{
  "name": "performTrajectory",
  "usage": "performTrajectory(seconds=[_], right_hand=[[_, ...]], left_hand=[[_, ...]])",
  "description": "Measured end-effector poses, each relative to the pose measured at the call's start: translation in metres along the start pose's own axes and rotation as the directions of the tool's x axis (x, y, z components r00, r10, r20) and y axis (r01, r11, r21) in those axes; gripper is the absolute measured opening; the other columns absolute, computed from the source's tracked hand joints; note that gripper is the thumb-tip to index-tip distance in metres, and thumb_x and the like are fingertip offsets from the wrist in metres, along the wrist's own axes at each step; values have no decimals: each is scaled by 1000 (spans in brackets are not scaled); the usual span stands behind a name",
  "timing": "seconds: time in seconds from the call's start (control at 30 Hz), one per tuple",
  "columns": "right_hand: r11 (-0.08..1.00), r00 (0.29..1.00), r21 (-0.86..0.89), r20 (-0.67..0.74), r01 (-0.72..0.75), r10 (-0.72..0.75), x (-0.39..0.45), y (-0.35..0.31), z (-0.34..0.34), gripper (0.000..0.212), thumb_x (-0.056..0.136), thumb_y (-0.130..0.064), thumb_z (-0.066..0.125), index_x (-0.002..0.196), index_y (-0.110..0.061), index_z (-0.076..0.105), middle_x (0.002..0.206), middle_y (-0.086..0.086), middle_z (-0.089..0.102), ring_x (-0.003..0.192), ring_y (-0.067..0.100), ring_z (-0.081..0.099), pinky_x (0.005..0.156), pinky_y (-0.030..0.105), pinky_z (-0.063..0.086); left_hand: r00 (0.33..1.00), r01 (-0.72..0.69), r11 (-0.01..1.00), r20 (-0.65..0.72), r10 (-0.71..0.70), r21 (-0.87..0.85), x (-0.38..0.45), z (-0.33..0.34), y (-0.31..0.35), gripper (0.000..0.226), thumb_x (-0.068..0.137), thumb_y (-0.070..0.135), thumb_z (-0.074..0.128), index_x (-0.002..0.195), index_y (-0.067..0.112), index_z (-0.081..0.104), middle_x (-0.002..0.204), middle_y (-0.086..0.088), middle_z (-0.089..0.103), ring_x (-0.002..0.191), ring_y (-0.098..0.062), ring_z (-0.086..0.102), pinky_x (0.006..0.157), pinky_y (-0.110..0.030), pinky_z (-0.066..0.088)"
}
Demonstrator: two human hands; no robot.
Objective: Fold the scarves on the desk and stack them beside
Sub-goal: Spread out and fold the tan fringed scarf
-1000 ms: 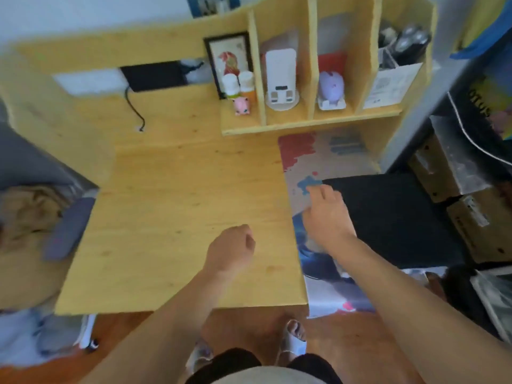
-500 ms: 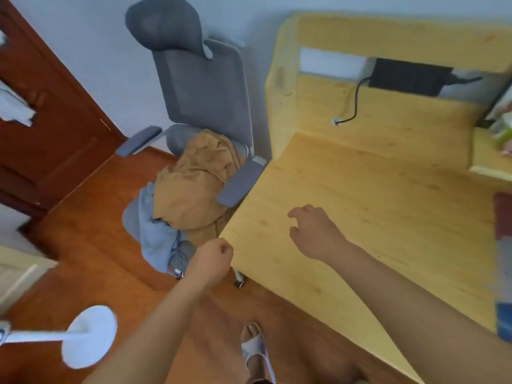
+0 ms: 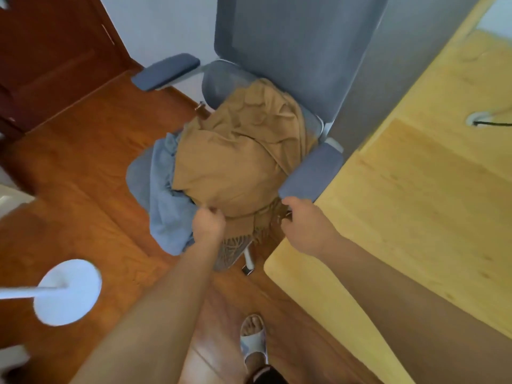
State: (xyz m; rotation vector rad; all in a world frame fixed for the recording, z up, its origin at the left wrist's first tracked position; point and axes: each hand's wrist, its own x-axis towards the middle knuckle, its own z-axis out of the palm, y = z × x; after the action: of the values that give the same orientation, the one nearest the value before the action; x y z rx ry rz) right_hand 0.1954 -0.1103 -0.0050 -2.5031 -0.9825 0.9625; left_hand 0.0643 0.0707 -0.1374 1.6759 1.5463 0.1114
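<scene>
A tan scarf (image 3: 238,159) with a fringed edge lies crumpled on the seat of a grey office chair (image 3: 299,45). A blue scarf (image 3: 163,195) is bunched under it and hangs off the seat's left front. My left hand (image 3: 208,220) grips the tan scarf's front edge with curled fingers. My right hand (image 3: 303,227) curls its fingers on the fringed edge just below the chair's right armrest (image 3: 311,173). The wooden desk (image 3: 415,206) lies to the right with no scarf on the part I see.
A white round fan base (image 3: 68,292) with its pole stands on the wooden floor at the left. A brown door (image 3: 55,51) is at the back left. My sandalled foot (image 3: 253,339) is below, and a black cable (image 3: 490,123) lies on the desk.
The view has swung left from the desk to the chair. Both hands have left the desk top and reached the tan scarf's front edge, where they now take hold.
</scene>
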Motion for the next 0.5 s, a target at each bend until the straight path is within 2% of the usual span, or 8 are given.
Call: performTrajectory(seconds=[0.07,0.13,0.3,0.4,0.5], right_hand=[[1000,1000,-22,-13,1,-1,12,-1,5,50,103,-22,47,152,-16,40,141,10,43,130,31,46,103,36,40],[1000,998,-11,-66,-14,13,21,1,5,46,102,-20,48,148,-16,45,136,9,45,126,29,48,101,34,40],[999,996,19,-74,-42,43,29,4,4,45,103,-24,51,147,-19,46,125,1,42,118,26,52,98,33,42],[998,996,44,-74,-42,45,31,6,4,44,103,-24,51,147,-19,47,117,-4,37,112,26,53,96,33,43],[997,996,62,-78,-35,40,29,7,5,43,103,-23,51,146,-18,49,121,-2,40,116,25,54,99,32,42]], left_hand=[[982,-188,975,33,185,118,8,4,2,43,98,19,63,139,8,56,134,-17,60,123,-38,56,102,-47,49],[949,-315,914,106,297,257,26,10,-2,54,95,20,67,145,10,50,140,-18,52,129,-38,49,109,-47,43],[913,-403,801,133,386,443,48,17,-8,57,90,30,75,140,13,51,138,-18,45,128,-41,39,105,-51,43],[874,-481,690,236,424,541,58,20,-9,56,86,37,78,133,17,53,135,-15,42,127,-39,36,102,-51,44],[801,-564,547,246,546,619,64,17,-13,31,88,25,71,117,16,65,121,-14,51,120,-39,43,92,-53,46]])
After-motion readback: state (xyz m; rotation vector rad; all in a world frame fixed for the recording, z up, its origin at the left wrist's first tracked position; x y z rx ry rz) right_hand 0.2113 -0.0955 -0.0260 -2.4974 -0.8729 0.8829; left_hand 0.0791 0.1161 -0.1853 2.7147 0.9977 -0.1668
